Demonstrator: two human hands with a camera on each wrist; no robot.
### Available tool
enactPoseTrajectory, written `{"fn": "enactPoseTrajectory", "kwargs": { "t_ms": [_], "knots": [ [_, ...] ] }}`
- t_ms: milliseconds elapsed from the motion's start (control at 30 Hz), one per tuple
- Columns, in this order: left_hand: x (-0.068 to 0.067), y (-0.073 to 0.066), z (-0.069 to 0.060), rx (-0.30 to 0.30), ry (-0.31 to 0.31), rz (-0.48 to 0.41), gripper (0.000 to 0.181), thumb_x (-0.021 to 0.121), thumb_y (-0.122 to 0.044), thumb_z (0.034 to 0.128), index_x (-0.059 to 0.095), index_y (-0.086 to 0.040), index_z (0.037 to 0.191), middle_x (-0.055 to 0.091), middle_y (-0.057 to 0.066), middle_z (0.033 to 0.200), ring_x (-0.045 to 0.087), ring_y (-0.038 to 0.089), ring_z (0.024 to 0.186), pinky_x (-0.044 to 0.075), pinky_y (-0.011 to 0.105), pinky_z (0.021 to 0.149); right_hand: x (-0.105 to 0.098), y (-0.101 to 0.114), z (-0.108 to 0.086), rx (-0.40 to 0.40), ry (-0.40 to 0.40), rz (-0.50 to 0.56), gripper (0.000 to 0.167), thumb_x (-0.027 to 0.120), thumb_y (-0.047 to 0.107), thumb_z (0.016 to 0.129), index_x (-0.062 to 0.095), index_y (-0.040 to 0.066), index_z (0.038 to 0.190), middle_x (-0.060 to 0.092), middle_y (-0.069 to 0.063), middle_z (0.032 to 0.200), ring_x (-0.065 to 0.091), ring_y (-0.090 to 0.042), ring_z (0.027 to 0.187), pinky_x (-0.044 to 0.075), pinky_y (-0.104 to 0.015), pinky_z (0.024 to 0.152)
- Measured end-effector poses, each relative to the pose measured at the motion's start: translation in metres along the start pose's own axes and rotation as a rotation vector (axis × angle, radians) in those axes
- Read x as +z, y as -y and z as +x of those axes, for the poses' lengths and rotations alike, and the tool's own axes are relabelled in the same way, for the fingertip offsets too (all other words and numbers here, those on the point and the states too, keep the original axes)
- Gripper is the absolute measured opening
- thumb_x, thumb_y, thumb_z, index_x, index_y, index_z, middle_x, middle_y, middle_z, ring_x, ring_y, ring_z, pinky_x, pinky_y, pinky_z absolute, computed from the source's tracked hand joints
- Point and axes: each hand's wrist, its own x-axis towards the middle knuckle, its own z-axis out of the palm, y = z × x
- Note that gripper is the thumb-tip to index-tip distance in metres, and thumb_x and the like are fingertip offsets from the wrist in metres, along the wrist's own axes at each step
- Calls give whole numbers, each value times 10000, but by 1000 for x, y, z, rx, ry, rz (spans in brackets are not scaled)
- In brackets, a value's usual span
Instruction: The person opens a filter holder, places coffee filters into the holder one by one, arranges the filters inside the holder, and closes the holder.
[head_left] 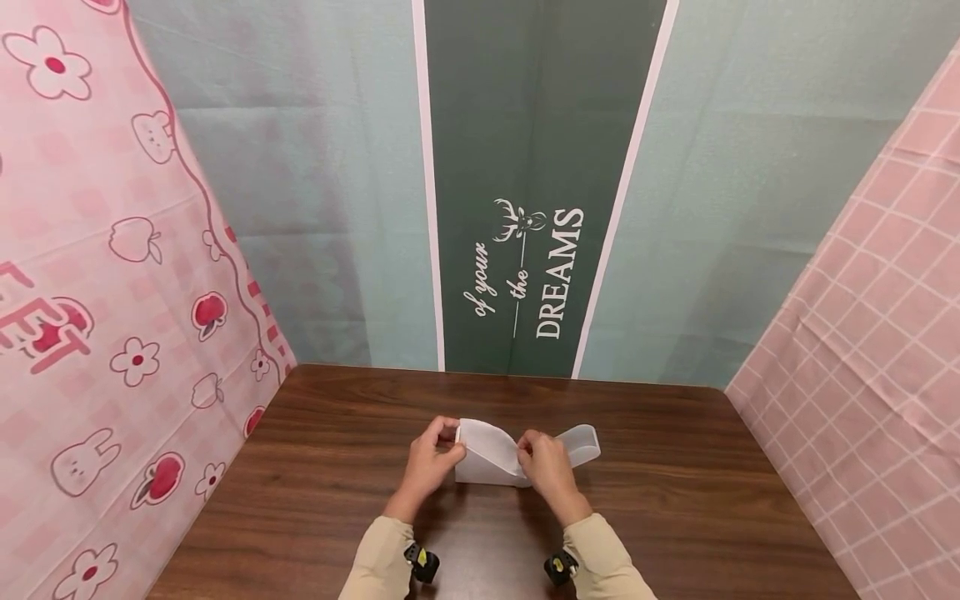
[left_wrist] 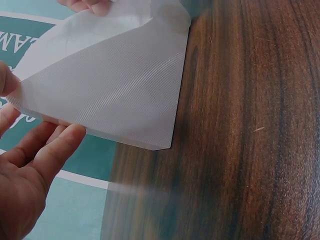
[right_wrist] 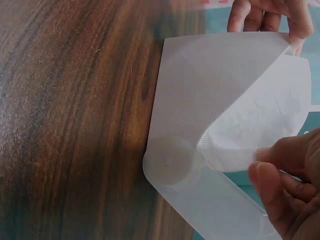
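A flat, frosted white plastic case (head_left: 483, 467) stands on its long edge on the table, its slanted mouth facing up. My left hand (head_left: 431, 460) holds the case's left end, with the thumb on the near side and fingers behind and along the edge. A thin white sheet (right_wrist: 260, 110), slightly wrinkled, sticks out of the mouth; its lower part is hidden inside. At the right, my right hand (head_left: 546, 464) pinches the sheet's edge between thumb and forefinger. The case's translucent cover (right_wrist: 220, 200) is swung out to the right on a round pivot (right_wrist: 170, 161).
The dark wood-grain table (head_left: 337, 500) carries the case. A green cloth with lettering (head_left: 525, 167) hangs behind it. Pink patterned cloths hang at the left (head_left: 112, 292) and right (head_left: 885, 333). A small black camera is strapped to each wrist.
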Motion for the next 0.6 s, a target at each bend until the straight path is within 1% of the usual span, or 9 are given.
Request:
{"fn": "enactPoseTrajectory", "kwargs": {
  "t_ms": [133, 267, 433, 500, 600],
  "knots": [
    [0, 1, 0, 8, -5, -1, 246, 661, -78, 766, 610, -125, 1002, 634, -10, 847, 603, 151, 765, 505, 296, 701, 0, 1, 1, -21, -34, -4, 148, 725, -15, 687, 629, 94, 659, 564, 6, 634, 542, -190, 586, 451, -350, 564],
    [0, 1, 0, 9, -6, -8, 247, 660, -72, 768, 612, -124, 1004, 632, -8, 849, 600, 155, 769, 507, 303, 705, 0, 3, 1, -23, -30, -5, 142, 730, -16, 689, 638, 87, 657, 569, -2, 640, 541, -184, 589, 453, -342, 564],
    [1, 1, -1, -5, 7, -13, 256, 659, -78, 773, 609, -126, 1019, 636, -2, 873, 603, 159, 784, 506, 303, 713, 0, 3, 1, 9, -28, 19, 118, 731, -14, 700, 649, 70, 685, 585, -22, 669, 556, -201, 609, 467, -358, 580],
    [1, 0, 0, -9, 6, -16, 257, 658, -79, 771, 610, -127, 1019, 637, -3, 872, 603, 158, 782, 506, 301, 713, 0, 3, 2, 12, -21, 20, 113, 732, -11, 698, 647, 63, 688, 591, -23, 670, 560, -203, 611, 469, -360, 582],
    [1, 0, 0, -7, 3, -13, 254, 657, -81, 770, 609, -128, 1015, 638, -5, 869, 605, 155, 776, 506, 297, 710, 0, 4, 2, 22, 22, 19, 114, 730, -3, 702, 643, 68, 682, 596, -19, 650, 549, -195, 590, 461, -352, 566]
  ]
}}
